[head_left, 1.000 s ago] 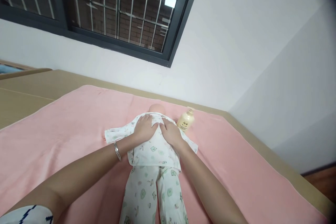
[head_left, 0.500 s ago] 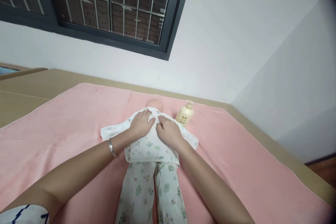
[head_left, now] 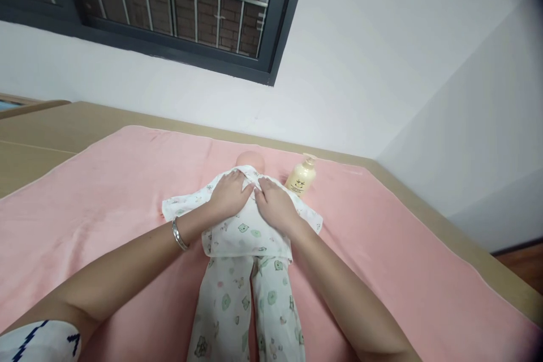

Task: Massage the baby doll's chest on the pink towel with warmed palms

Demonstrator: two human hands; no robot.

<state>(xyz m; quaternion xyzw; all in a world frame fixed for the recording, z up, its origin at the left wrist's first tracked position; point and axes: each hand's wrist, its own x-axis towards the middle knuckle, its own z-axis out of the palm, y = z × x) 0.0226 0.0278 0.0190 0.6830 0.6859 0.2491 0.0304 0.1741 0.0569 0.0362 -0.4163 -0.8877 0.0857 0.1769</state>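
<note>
A baby doll [head_left: 250, 159] lies on its back, dressed in a white printed top [head_left: 241, 240] and matching trousers [head_left: 224, 308]. Flat on the left of the doll's chest rests my left hand [head_left: 231, 192], fingers pointing up toward the collar. My right hand [head_left: 275, 203] lies on the other side of the chest, also flattened against the fabric. The two thumbs nearly meet at the middle of the top. Both hands touch the cloth without gripping anything visible. Most of the doll's head is hidden behind its collar.
A pale yellow pump bottle [head_left: 301, 176] is right of the doll's head, beside its sleeve. Under everything spreads a pink blanket [head_left: 382, 249] over a tan surface [head_left: 46, 124]. Behind are a white wall [head_left: 339, 68] and a dark-framed, barred window [head_left: 178, 5].
The view has tilted down a little, so the scene sits slightly higher. My hands stay on the doll's chest, with the thumbs a bit closer together.
</note>
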